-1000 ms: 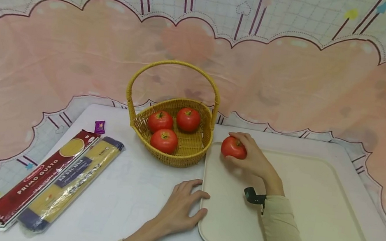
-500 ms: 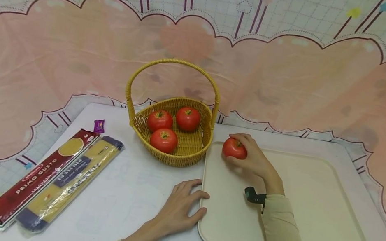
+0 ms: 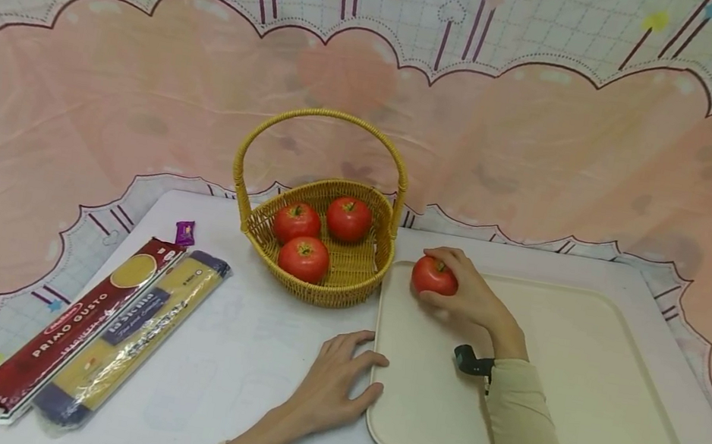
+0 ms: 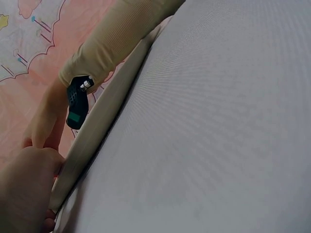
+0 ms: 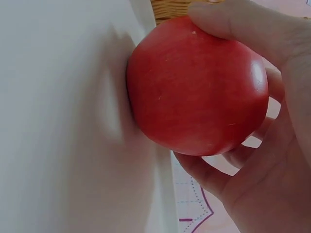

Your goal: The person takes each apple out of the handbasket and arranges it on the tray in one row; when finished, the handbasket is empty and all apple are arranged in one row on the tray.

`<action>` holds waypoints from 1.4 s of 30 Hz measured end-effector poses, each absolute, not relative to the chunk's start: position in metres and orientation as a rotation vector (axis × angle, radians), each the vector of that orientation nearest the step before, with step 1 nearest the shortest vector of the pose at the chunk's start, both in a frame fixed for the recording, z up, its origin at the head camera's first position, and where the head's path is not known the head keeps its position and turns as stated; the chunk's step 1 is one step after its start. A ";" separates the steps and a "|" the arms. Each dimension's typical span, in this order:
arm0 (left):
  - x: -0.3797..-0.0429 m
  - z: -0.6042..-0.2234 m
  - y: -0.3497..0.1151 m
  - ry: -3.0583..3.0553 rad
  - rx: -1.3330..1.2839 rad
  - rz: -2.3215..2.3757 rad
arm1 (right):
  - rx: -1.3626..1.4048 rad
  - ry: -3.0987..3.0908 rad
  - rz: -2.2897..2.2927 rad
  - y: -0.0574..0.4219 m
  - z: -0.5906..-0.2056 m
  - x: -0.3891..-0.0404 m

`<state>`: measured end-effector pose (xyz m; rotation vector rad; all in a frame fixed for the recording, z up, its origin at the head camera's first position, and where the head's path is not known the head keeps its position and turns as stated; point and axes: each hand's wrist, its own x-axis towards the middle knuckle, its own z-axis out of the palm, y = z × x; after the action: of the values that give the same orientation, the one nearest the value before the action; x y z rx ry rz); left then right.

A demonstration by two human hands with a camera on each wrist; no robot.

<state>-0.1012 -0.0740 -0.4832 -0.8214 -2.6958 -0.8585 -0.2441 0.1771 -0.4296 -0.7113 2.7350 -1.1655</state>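
While the right hand (image 3: pixel 472 297) clamps a tomato (image 3: pixel 432 278) between thumb and fingers, right of frame centre on the tray (image 3: pixel 593 388), the left hand (image 3: pixel 334 381) (fingers apart) meets the tray's left edge at lower centre. Three other tomatoes (image 3: pixel 304 260) lie in the basket (image 3: pixel 324 295), left of centre.

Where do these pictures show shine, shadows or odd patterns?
Right wrist view: a pale highlight on the tomato, soft shadow on the tray; head view: glare streaks on the yellow pasta pack; left wrist view: fine ripple lines across the white tabletop.
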 end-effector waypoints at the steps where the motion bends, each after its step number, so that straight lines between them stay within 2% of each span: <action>1: -0.101 -0.483 -0.074 -2.695 -0.823 -0.859 | -0.710 2.725 -1.173 0.178 -0.430 -0.244; 21: -0.101 -0.486 -0.071 -2.674 -0.842 -0.852 | -0.648 2.689 -1.201 0.182 -0.432 -0.242; 42: -0.101 -0.485 -0.073 -2.681 -0.818 -0.827 | -0.929 2.847 -1.284 0.158 -0.411 -0.241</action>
<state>-0.1013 -0.0735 -0.4850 -0.8175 -2.6811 -0.8266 -0.2411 0.1583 -0.4109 -0.9287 2.8467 -1.2836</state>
